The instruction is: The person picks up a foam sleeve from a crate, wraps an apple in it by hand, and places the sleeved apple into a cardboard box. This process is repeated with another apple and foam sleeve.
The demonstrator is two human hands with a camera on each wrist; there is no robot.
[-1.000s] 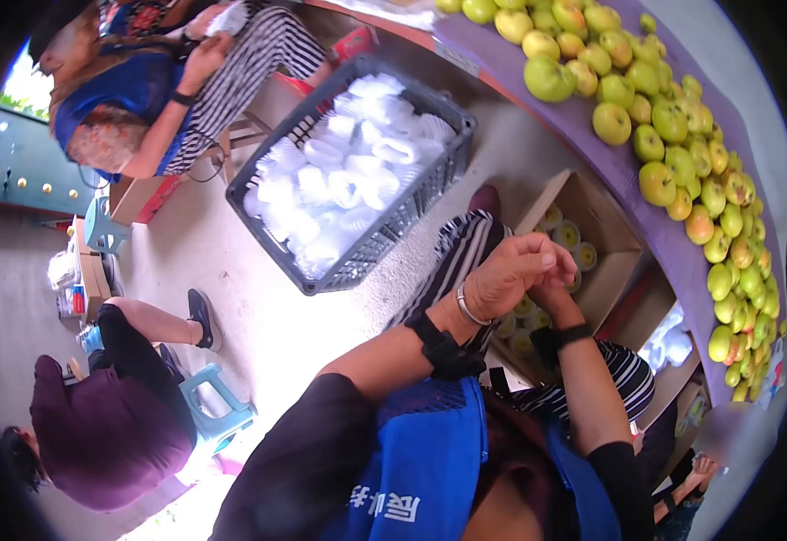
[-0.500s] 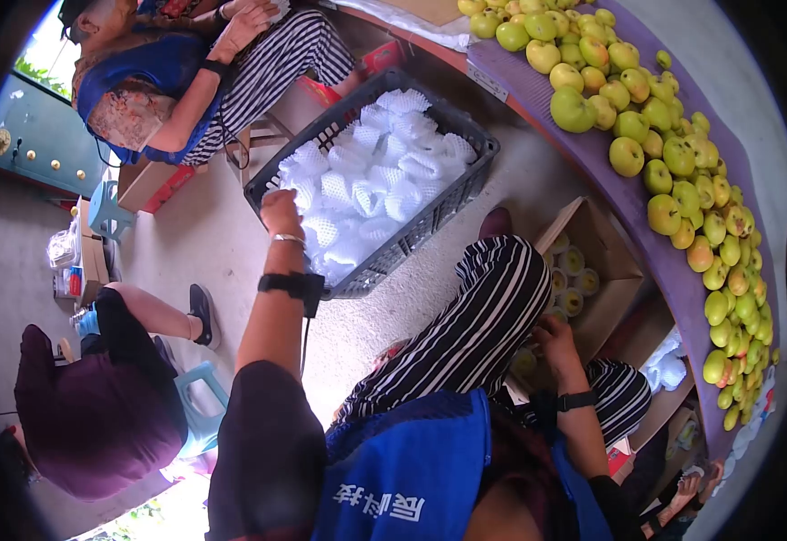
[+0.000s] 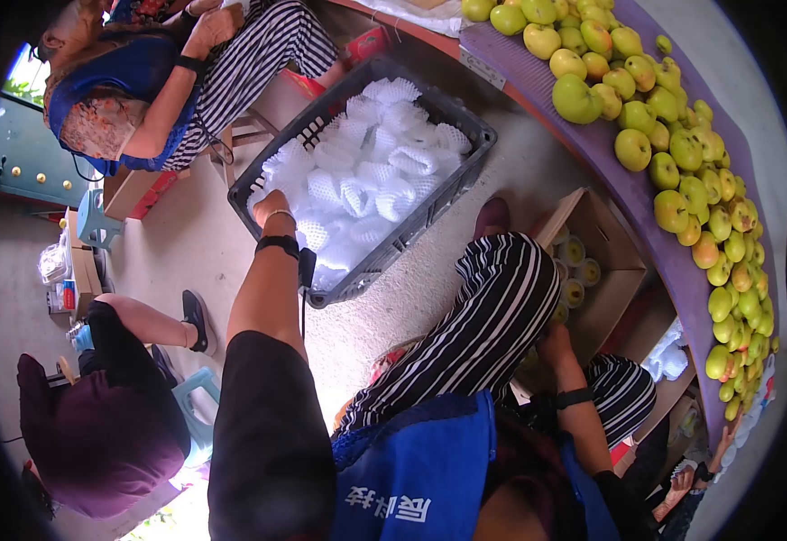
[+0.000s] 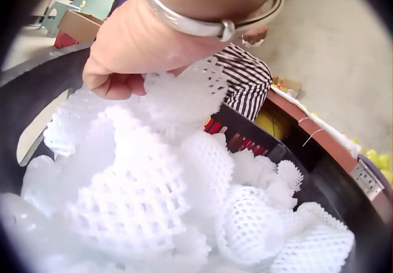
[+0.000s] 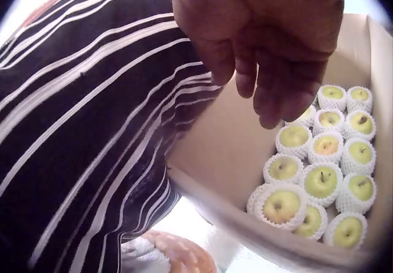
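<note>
My left hand (image 3: 271, 209) is in the near left corner of a black plastic crate (image 3: 479, 167) heaped with white foam net sleeves (image 3: 357, 171). In the left wrist view the curled fingers pinch a foam net sleeve (image 4: 184, 98), its mesh spreading out from under the palm. My right hand (image 5: 264, 46) hangs over a cardboard box (image 5: 215, 138) beside my striped trouser leg, fingers loosely bent and holding nothing. Inside that box, yellow-green apples (image 5: 322, 181) in white foam nets stand in rows.
Loose apples (image 3: 682, 149) cover a purple-draped table (image 3: 583, 162) along the right. A person in striped trousers (image 3: 271, 68) sits beyond the crate. Another person in a purple top (image 3: 100, 424) is at the lower left, by a light blue stool (image 3: 197, 410).
From close to my right hand over the box, my left hand has swung left to the crate and dipped into the foam nets. My right hand stays low by the box.
</note>
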